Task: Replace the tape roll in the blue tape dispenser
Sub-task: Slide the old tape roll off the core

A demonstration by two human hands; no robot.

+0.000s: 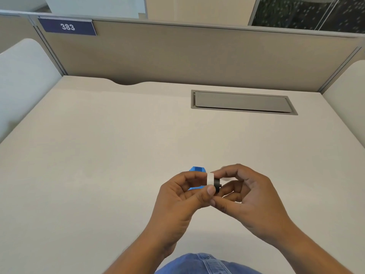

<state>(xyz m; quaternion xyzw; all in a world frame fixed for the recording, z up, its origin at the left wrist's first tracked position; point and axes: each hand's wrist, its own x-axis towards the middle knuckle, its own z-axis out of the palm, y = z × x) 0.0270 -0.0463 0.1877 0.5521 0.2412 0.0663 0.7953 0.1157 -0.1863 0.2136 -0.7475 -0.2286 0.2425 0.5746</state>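
My left hand [181, 196] pinches a small white tape roll [210, 179] between thumb and fingers, above the desk. Pressed against the roll's right side is a black spool core [216, 183], gripped by my right hand [245, 194]. Whether the core sits partly inside the roll I cannot tell. The blue tape dispenser [197, 169] lies on the desk just behind my left hand; only its top and a sliver of its lower edge show, the rest is hidden by my fingers.
The beige desk [118, 155] has a grey cable hatch [243, 102] at the back right and a cutout in its rear edge. A partition wall with a "383" sign [67, 27] closes off the back. White side panels stand left and right.
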